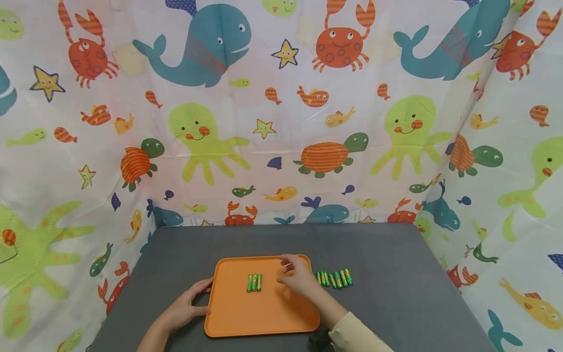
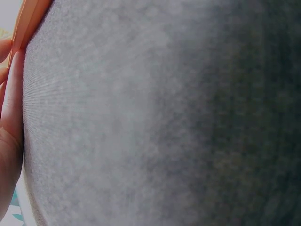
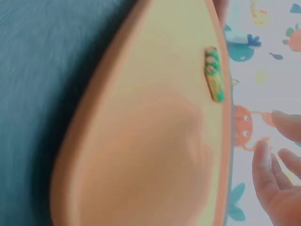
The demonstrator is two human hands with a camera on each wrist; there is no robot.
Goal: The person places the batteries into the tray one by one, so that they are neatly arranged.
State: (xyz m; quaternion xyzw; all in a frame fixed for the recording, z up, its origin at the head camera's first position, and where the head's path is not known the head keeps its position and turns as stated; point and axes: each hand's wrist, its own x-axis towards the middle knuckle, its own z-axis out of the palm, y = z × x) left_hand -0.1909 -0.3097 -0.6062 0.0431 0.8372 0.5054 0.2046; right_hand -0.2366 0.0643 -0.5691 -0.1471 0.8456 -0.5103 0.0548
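Observation:
Three green-and-gold batteries (image 1: 254, 283) lie side by side on an orange tray (image 1: 259, 320), left of its middle. My left hand (image 1: 186, 305) is at the tray's left edge, fingers and thumb spread along the rim. In the left wrist view, fingers (image 2: 14, 94) lie against the tray's side. My right hand (image 1: 299, 278) hovers over the tray's right part, its fingers loosely bent and apart with nothing between them. The right wrist view shows that hand (image 3: 277, 174) raised above the tray, beyond the row of batteries (image 3: 214, 75).
Several more green-and-gold batteries (image 1: 337, 279) lie in an uneven row on the dark grey table (image 1: 396, 303), just right of the tray. A white curtain (image 1: 281, 146) printed with sea animals surrounds the table at the back and sides.

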